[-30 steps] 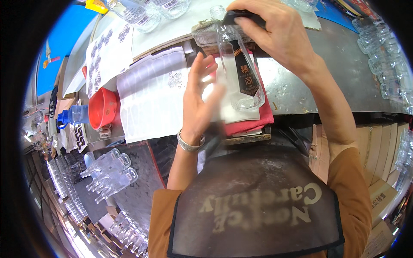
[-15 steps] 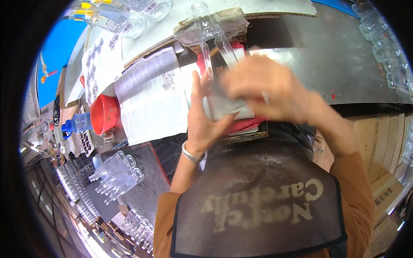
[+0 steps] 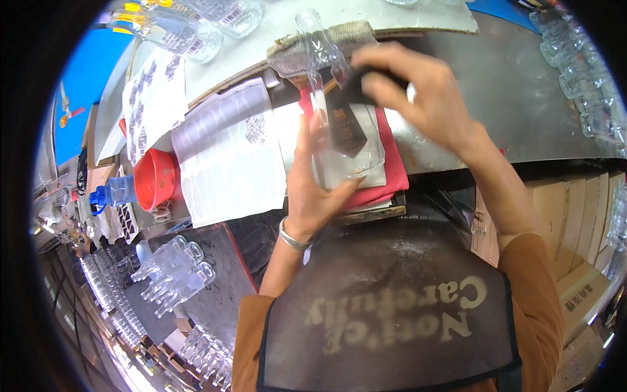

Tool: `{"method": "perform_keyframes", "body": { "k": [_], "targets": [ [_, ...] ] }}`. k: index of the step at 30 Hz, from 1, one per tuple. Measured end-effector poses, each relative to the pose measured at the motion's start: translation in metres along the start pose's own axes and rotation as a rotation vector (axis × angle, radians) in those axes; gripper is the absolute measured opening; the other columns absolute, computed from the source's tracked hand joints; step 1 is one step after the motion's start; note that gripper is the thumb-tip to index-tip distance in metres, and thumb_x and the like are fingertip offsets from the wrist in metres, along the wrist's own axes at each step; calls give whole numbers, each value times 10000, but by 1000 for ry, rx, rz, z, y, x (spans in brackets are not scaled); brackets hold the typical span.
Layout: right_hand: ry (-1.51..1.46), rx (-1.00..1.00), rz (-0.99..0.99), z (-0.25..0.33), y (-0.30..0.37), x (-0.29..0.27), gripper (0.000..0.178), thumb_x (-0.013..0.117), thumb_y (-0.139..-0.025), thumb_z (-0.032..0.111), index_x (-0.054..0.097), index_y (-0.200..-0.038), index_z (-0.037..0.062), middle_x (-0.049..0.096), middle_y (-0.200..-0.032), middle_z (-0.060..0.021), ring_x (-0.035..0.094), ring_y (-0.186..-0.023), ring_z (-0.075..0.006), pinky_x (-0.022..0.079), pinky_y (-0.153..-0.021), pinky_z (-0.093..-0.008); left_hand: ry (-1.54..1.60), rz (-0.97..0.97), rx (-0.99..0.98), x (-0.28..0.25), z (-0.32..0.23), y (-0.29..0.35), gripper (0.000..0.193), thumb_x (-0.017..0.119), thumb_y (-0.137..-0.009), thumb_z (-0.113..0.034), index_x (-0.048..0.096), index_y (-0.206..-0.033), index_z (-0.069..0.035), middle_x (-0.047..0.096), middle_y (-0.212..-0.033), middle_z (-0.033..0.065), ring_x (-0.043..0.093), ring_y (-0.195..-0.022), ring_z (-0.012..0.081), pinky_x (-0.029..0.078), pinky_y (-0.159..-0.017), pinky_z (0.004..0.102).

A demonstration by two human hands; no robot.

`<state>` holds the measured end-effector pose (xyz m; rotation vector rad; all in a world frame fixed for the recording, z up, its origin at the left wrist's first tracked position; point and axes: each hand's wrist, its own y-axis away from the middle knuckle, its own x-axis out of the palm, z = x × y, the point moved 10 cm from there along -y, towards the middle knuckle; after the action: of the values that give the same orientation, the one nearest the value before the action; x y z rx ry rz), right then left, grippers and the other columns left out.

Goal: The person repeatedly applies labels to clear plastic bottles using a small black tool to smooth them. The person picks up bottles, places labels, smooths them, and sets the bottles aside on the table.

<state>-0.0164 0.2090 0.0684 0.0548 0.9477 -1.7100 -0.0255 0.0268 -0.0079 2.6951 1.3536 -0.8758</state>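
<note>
A clear glass bottle (image 3: 366,153) lies with its neck pointing away from me, over a rolled ribbed cloth (image 3: 356,39). Its body is over white paper and a red cloth (image 3: 395,186). On the bottle's upper face is a dark label (image 3: 348,134) with a pointed lower end. My left hand (image 3: 307,179) grips the bottle along its left side and base, thumb at the bottom edge. Above the bottle's right shoulder, my right hand (image 3: 421,91) is closed around a small black piece (image 3: 375,80), slightly blurred; its exact kind is unclear.
A white sheet (image 3: 228,153) with a printed patch lies left of the bottle, beside a red bowl (image 3: 155,179) and a blue-capped plastic bottle (image 3: 121,189). More glass bottles (image 3: 173,268) lie at lower left. Bottles (image 3: 578,75) line the right edge above cardboard boxes (image 3: 562,215).
My right hand has moved up and away from the bottle's body toward its shoulder, uncovering the dark label. My left hand keeps its grip on the bottle.
</note>
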Motion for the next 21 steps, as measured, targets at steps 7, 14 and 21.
{"method": "perform_keyframes", "body": {
  "k": [7,14,21],
  "targets": [
    [-375,300,-115,-44,-12,-11,247,568,-1014,162,683,-1193,35,701,-969,-40,639,-896,-86,522,-804,-244,416,-26,-258,-13,25,-21,861,750,-779,-41,327,-1526,30,486,-1492,182,530,-1325,274,424,-1102,431],
    [-365,576,181,-62,4,40,384,542,-1041,321,703,-1084,-25,708,-967,-38,630,-901,-106,488,-833,-243,361,-85,-404,-3,37,-81,528,422,-1076,-460,633,-973,13,580,-838,3,429,-756,97,396,-698,263],
    [-173,617,313,-66,0,59,471,580,-999,412,699,-1018,-43,678,-842,-94,588,-808,-143,479,-743,-305,356,-215,-309,3,38,-84,492,465,-1059,-459,590,-926,-2,528,-786,-1,443,-728,100,392,-642,277]
  ]
}}
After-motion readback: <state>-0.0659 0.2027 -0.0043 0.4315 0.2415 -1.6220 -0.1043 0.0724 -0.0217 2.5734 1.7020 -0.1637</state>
